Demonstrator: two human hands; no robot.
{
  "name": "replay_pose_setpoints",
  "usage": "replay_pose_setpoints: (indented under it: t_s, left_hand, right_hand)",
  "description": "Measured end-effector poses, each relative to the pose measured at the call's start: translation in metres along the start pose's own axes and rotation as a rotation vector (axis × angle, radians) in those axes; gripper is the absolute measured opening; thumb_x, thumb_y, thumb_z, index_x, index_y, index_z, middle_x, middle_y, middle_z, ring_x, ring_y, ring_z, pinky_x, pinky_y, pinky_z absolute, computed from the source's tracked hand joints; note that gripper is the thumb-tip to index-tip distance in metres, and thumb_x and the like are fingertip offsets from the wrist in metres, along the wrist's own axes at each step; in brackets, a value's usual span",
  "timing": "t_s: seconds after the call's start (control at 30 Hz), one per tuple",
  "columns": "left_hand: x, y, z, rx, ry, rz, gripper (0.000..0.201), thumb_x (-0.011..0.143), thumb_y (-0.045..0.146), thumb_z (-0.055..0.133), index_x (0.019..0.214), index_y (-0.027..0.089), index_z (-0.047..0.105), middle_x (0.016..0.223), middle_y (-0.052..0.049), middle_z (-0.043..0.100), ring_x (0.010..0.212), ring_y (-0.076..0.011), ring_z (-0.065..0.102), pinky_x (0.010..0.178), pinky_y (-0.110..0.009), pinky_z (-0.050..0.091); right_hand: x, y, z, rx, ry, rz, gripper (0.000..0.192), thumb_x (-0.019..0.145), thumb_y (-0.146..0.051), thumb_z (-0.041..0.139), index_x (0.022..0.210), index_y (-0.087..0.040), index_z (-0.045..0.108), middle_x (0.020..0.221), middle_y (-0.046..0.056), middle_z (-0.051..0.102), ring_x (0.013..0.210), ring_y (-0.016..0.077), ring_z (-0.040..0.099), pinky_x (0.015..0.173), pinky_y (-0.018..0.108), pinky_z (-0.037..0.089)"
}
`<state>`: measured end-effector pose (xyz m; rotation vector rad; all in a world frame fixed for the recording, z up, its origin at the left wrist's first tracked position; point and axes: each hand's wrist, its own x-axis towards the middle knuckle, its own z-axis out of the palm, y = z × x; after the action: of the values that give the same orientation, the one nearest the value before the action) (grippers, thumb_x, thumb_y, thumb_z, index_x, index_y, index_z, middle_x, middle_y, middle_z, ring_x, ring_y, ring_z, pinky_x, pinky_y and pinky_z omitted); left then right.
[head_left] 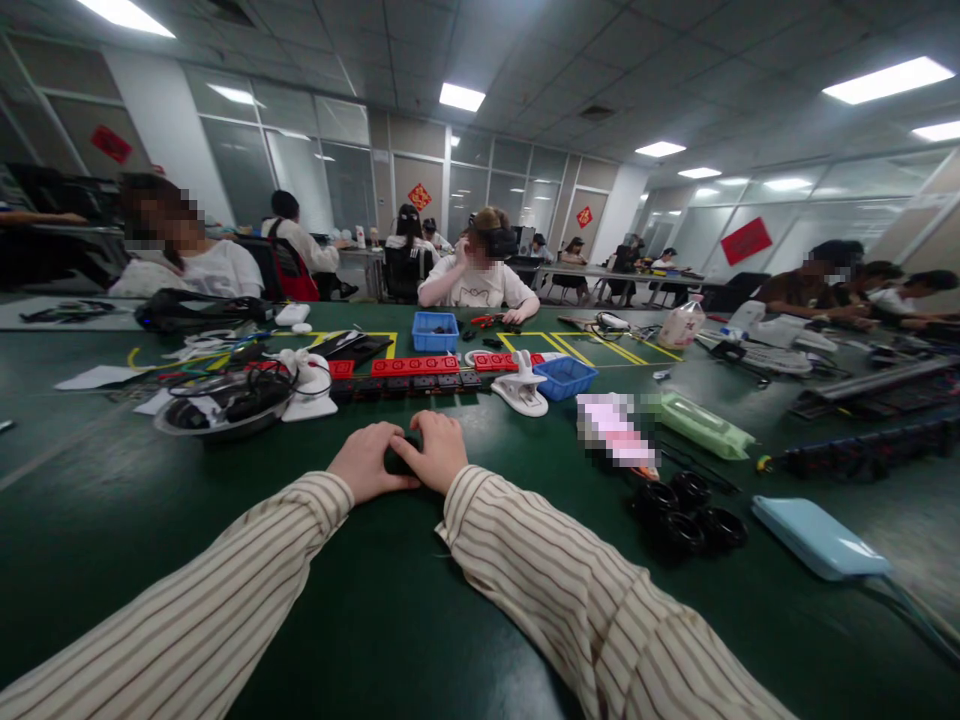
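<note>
Head view of a shared workroom. A wide dark green desk (112,500) runs through an open office with a tiled ceiling, strip lights and glass partitions bearing red paper signs (745,240). Other people sit along the far and side edges; one, directly opposite, rests a forearm near a blue bin (434,331). Yellow tape lines (600,347) mark fields on the desk top. A row of red blocks (415,366) lies just behind a row of black blocks (420,381); to their right stand a white clamp-like fixture (520,391) and a second blue tray (565,378). Further right lie a green packet (705,425), a cluster of black rings (686,515) and a pale blue flat case (814,537) with a cable.

Centre foreground: the left hand (369,462) and the right hand (437,450), both in striped sleeves, lie side by side on the desk, fingers curled together over a small dark object (397,458). The object rests on the desk between the hands, close before the black blocks; it is mostly covered, so its form cannot be told.
</note>
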<state>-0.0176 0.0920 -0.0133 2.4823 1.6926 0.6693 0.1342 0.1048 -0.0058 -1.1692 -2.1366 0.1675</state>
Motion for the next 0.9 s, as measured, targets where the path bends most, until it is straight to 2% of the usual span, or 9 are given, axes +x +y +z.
replay_pose_setpoints:
  t_s: [0.13,0.23,0.4,0.57,0.7,0.9]
  left_hand:
    - [0.001,0.003,-0.002,0.089,-0.013,0.012,0.045,0.059,0.052,0.065,0.085,0.016,0.057,0.086,-0.008,0.06,0.084,-0.0275,0.055,0.077,-0.041,0.043]
    - [0.002,-0.003,0.001,0.037,-0.026,0.033,0.035,0.064,0.046,0.062,0.084,0.017,0.059,0.087,-0.007,0.06,0.085,-0.0255,0.055,0.079,-0.038,0.043]
    - [0.003,-0.021,0.006,-0.092,-0.055,0.088,0.044,0.06,0.049,0.063,0.093,0.019,0.061,0.099,-0.007,0.06,0.096,-0.0266,0.053,0.088,-0.039,0.041]
    - [0.004,-0.028,0.01,-0.176,-0.099,0.092,0.045,0.058,0.049,0.063,0.092,0.02,0.063,0.105,-0.007,0.06,0.104,-0.0283,0.05,0.094,-0.039,0.039]
    - [0.003,-0.028,0.011,-0.165,-0.111,0.11,0.051,0.059,0.049,0.063,0.099,0.018,0.061,0.11,-0.009,0.059,0.108,-0.0289,0.049,0.096,-0.04,0.036]
    - [0.002,-0.017,0.003,-0.075,-0.042,0.025,0.062,0.06,0.053,0.062,0.109,0.017,0.052,0.107,-0.01,0.06,0.1,-0.0281,0.054,0.089,-0.041,0.039]
  right_hand:
    - [0.001,-0.001,0.004,-0.039,-0.019,-0.013,0.033,0.078,-0.051,0.056,0.075,-0.018,0.052,0.077,0.001,0.055,0.079,0.0176,0.048,0.075,0.033,0.031]
    - [0.001,-0.001,0.003,-0.03,-0.015,-0.042,0.027,0.078,-0.045,0.058,0.076,-0.018,0.054,0.078,0.001,0.056,0.081,0.0173,0.049,0.076,0.032,0.031]
    - [0.0,-0.001,0.0,0.052,-0.083,-0.211,0.007,0.078,-0.021,0.056,0.085,-0.019,0.059,0.086,0.0,0.059,0.086,0.0156,0.048,0.078,0.029,0.033]
    - [0.001,0.0,0.0,0.114,-0.154,-0.277,0.015,0.078,-0.011,0.05,0.085,-0.019,0.061,0.089,-0.001,0.06,0.086,0.0146,0.049,0.081,0.028,0.034]
    - [0.0,0.001,0.001,0.126,-0.12,-0.287,0.009,0.082,-0.019,0.053,0.087,-0.017,0.06,0.09,0.001,0.059,0.086,0.015,0.049,0.08,0.028,0.035]
    - [-0.003,0.0,-0.002,0.143,-0.003,-0.209,0.022,0.084,-0.032,0.054,0.1,-0.017,0.054,0.096,0.003,0.056,0.094,0.0166,0.048,0.083,0.03,0.033]
